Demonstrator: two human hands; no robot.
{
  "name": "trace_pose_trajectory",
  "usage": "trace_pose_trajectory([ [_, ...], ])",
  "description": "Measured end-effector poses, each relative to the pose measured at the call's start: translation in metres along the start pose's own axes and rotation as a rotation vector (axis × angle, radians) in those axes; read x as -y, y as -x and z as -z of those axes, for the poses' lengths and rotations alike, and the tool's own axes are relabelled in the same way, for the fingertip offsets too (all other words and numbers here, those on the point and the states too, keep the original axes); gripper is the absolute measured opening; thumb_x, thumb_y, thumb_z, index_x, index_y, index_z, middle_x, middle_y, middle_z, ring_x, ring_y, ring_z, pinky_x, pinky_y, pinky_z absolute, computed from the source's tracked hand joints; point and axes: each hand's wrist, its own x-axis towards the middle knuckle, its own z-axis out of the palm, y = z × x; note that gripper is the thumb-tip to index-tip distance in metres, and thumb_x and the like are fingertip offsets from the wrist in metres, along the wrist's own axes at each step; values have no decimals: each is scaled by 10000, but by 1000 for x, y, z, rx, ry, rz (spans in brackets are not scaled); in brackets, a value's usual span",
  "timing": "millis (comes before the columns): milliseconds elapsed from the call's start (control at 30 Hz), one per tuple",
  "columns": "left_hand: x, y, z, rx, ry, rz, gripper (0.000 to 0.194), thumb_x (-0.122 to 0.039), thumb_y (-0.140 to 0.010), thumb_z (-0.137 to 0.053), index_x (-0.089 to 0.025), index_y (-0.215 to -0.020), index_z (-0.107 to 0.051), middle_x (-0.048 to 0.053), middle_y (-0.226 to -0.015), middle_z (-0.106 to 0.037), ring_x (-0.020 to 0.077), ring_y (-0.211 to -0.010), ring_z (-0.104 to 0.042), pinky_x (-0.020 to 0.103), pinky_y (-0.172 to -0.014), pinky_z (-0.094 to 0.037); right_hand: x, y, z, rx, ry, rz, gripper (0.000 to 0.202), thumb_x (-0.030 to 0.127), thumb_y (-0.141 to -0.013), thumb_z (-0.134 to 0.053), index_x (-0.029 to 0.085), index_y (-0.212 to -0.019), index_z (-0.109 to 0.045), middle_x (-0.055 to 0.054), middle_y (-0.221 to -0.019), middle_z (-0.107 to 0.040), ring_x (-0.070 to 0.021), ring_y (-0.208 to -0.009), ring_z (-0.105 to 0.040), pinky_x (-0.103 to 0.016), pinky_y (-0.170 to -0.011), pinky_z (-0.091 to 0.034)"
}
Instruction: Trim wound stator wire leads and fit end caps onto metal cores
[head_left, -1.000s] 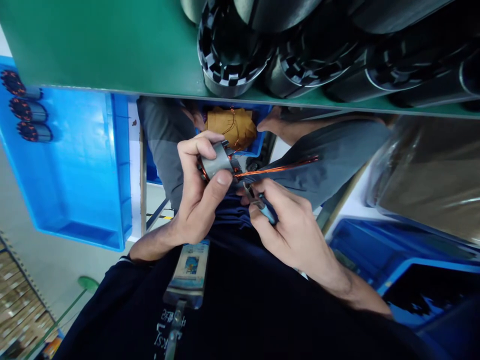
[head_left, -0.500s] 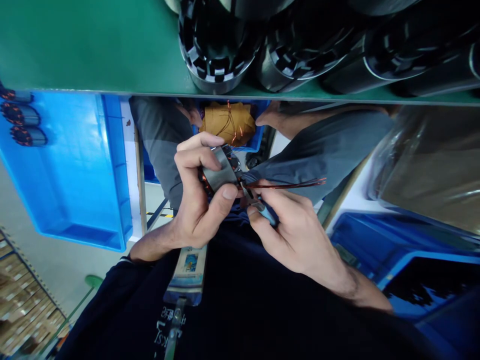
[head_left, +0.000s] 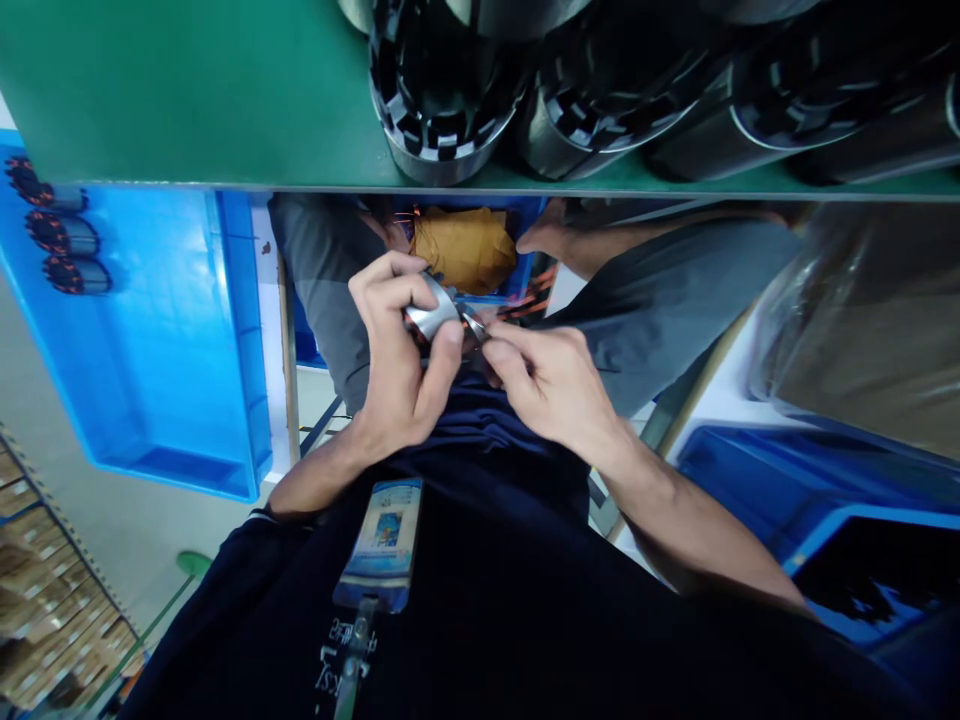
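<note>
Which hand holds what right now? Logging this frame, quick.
Left hand: closed around the grey motor stator.
Right hand: pinching at the stator's end; tool hidden.

The single head-worn camera looks steeply down, close over the person's chest and hands, with the green bench edge [head_left: 187,110] along the frame's top.

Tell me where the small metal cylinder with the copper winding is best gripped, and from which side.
Grip the metal cylinder across its smooth round wall, as the left hand does with thumb below and fingers above. Probably come from the left, because copper wire leaves its right end, where the right hand works.
</note>
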Motion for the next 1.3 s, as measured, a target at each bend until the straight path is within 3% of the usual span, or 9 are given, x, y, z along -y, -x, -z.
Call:
trace_pose_trajectory([
  [167, 71, 16, -25, -13, -53, 168, 294, -603, -1257, -574, -319, -1329, -545, 94, -1314, -569, 294, -1296, -618, 542, -1220, -553, -48, -45, -19, 203, -150, -284, 1062, 1134, -1034, -375, 188, -893, -837, -9, -606, -650, -159, -575, -598, -325, -677, -465],
  [300, 115, 34, -34, 18, -84, 326, 518, -803, -1218, -496, -298, -1321, -548, 132, -1337, -612, 323, -1313, -632, 597, -1275, -561, -78, -64, -38, 249, -156, -318, 1086, 1186, -967, -400, 193, -813, -812, -10, -557, -626, -157, -552, -585, -327, -694, -480],
  [400, 124, 43, -32, 19, -114, 371, 580, -846, -1205, -468, -284, -1325, -545, 145, -1325, -623, 328, -1305, -639, 615, -1256, -589, -88, -70, -45, 267, -191, -326, 1058, 1186, -948, -457, 197, -821, -810, -5, -560, -622, -156, -559, -586, -327, -689, -481],
  [667, 66, 35, -21, 45, -179, 80, 207, -463, -1266, -533, -300, -1393, -529, 135, -1411, -554, 310, -1400, -618, 536, -1218, -603, -60, -61, -41, 202, -473, -300, 825, 1074, -978, -664, 250, -1020, -692, 48, -678, -614, -147, -571, -559, -311, -600, -501],
  [767, 44, 27, -8, 96, -209, -119, 292, -403, -1232, -582, -337, -1513, -541, 150, -1542, -528, 327, -1480, -623, 536, -1197, -647, -42, -48, -33, 210, -564, -269, 776, 1011, -902, -839, 251, -955, -693, 41, -730, -621, -148, -643, -562, -302, -620, -520],
  [833, 30, 23, 3, 106, -191, -159, 521, -597, -1172, -708, -382, -1600, -503, 158, -1707, -466, 396, -1641, -570, 619, -1275, -640, -33, -37, -24, 181, -591, -221, 734, 948, -900, -903, 235, -998, -761, 12, -852, -718, -162, -748, -626, -307, -714, -563],
  [967, 3, 21, 26, 296, 138, 276, 1043, -1100, -1006, -537, -442, -1792, -343, 169, -1863, -465, 471, -1688, -629, 647, -1196, -726, -23, -18, -5, 129, -561, -56, 577, 797, -998, -922, 230, -1024, -821, -12, -972, -788, -177, -832, -676, -322, -801, -580],
  [1100, -15, 23, 32, 442, 715, 663, 704, -850, -1180, -543, -444, -1755, -544, 103, -1767, -661, 379, -1507, -796, 501, -1051, -805, -16, -8, 5, 106, -386, 170, 572, 669, -1023, -960, 228, -788, -681, 16, -782, -661, -159, -723, -582, -327, -706, -488],
  [1300, -23, 26, 18, 352, 769, 667, 575, -720, -1161, -699, -418, -1646, -632, 91, -1675, -722, 344, -1423, -838, 450, -1030, -812, 1, 5, 6, -121, -231, 231, 367, 560, -977, -1039, 262, -974, -824, 17, -795, -717, -158, -650, -597, -344, -677, -550],
])
